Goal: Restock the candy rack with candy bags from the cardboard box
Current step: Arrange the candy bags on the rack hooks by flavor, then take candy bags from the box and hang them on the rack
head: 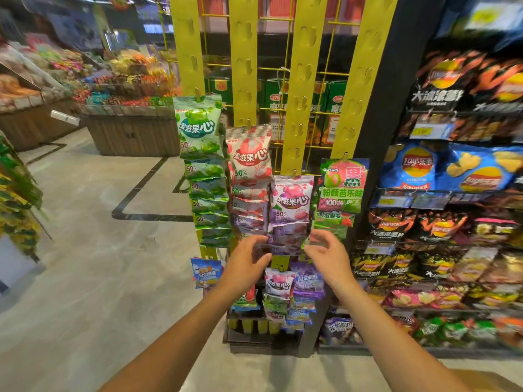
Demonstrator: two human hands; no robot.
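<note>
Two sets of fingertips meet the same packet: the left hand's fingers curl onto the left edge of a purple candy bag, and the right hand's fingers close narrowly on its right edge, so the bag is held between them, low on the third column. The motion blur there is heavy, and I can't make out whether the hole in the bag's top has caught its hook.

Behind the knuckles, the left hand and right hand reach in on bare forearms from below. The held bag lies just under two more purple ones hanging from the same yellow strip, which has many bare hooks above. To its left hang a red column and a green column, both fuller; to its right is a short run of pink-and-green bags. More packets crowd the foot of the rack. Crisp shelves stand to the right, and a tan corner at the bottom edge may be the cardboard box, though I can't say for sure.

From where things sit, this looks like the hanging step: one bag being seated on the purple strip. Next, I'd judge, the bag's top hole has to be lined up with its hook and the bag let go to hang flat before reaching down for another.
</note>
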